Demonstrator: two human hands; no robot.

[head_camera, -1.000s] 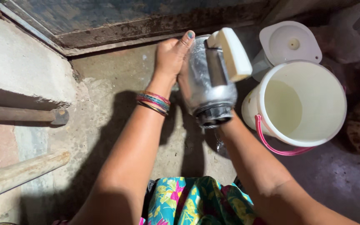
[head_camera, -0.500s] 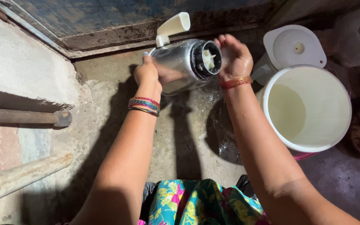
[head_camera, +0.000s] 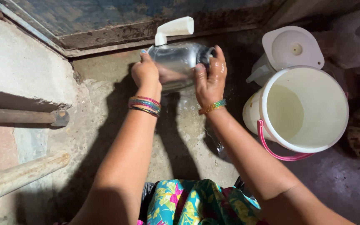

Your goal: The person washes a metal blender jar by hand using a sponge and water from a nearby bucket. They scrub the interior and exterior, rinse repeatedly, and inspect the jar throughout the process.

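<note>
Sideways, above the wet concrete floor (head_camera: 180, 137), a steel mixer jar (head_camera: 178, 62) was held in the air, its white handle (head_camera: 173, 29) pointing up, probably so rinse water could drain. Left hand (head_camera: 146, 75) had its grip closed on the jar's closed end; right hand (head_camera: 210, 79), wet, was clasped over the dark base end, steadying it. Just right stood a white bucket (head_camera: 255, 110) of water with a pink bail and a lidded white jug (head_camera: 290, 46), within reach.

A rough washing corner of a home.
Bare wet concrete floor (head_camera: 180, 137), white water bucket (head_camera: 301, 110) right, weathered door sill (head_camera: 146, 31) far.
</note>
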